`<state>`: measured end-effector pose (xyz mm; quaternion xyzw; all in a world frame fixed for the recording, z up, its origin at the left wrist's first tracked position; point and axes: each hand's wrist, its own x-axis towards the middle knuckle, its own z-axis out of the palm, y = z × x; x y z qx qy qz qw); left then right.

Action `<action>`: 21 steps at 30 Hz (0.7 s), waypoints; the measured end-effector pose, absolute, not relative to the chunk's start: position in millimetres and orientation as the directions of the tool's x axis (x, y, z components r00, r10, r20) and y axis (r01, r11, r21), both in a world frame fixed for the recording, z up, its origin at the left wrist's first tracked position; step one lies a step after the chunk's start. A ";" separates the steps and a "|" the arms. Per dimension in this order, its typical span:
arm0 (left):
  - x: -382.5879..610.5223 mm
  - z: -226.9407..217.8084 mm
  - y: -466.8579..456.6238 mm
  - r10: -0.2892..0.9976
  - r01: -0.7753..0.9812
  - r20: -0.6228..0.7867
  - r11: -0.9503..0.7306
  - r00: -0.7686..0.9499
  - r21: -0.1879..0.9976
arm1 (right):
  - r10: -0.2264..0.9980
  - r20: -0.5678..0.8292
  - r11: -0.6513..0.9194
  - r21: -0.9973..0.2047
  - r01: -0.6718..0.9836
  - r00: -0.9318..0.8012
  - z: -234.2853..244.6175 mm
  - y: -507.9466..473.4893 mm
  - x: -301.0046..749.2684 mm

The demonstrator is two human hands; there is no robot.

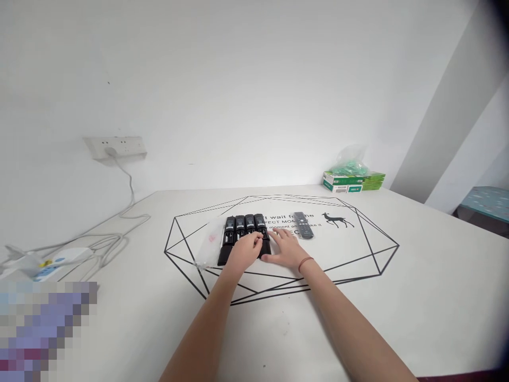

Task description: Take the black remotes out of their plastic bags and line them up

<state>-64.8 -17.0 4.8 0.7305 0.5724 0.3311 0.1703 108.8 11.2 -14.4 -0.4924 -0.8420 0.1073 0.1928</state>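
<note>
Slim, black plastic remotes (239, 235) point lengthwise toward the smooth wall (254, 95) — left hand (247, 250) curls, grip unclear; right hand (285, 249) splays loose.

Hands (247, 252) at black remotes (240, 223) — open-backed, white table (429, 286)

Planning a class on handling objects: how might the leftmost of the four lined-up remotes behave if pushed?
The leftmost remote probably stays stiff, looking like a straight, hard bar. Lying flat, it seems unlikely to roll. Pushed right, it might nudge the next remote, close beside it.
</note>
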 end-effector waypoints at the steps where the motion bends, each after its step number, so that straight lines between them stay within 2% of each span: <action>1: -64.8 5.0 -16.8 0.950 0.726 0.286 -0.284 0.125 0.626 | 0.862 0.200 0.507 -0.369 0.779 -0.466 -15.1 8.7 103.3; 6: -65.7 5.2 -16.4 0.952 0.731 0.281 -0.278 0.122 0.624 | 0.872 0.175 0.488 -0.383 0.784 -0.457 -14.0 4.8 99.6; 9: -67.3 5.5 -16.5 0.953 0.741 0.281 -0.269 0.113 0.615 | 0.846 0.158 0.526 -0.398 0.751 -0.509 -6.8 2.6 108.0; 15: -71.7 5.1 -15.4 0.954 0.757 0.288 -0.249 0.084 0.604 | 0.818 0.074 0.505 -0.568 0.650 -0.571 14.3 -2.3 123.2; 18: -72.0 4.3 -14.8 0.961 0.761 0.273 -0.214 0.050 0.613 | 0.865 0.188 0.477 -0.596 0.646 -0.465 15.6 -2.3 120.3; 21: -70.7 4.3 -14.6 0.962 0.763 0.267 -0.212 0.054 0.610 | 0.873 0.312 0.487 -0.531 0.693 -0.374 5.1 -0.9 109.0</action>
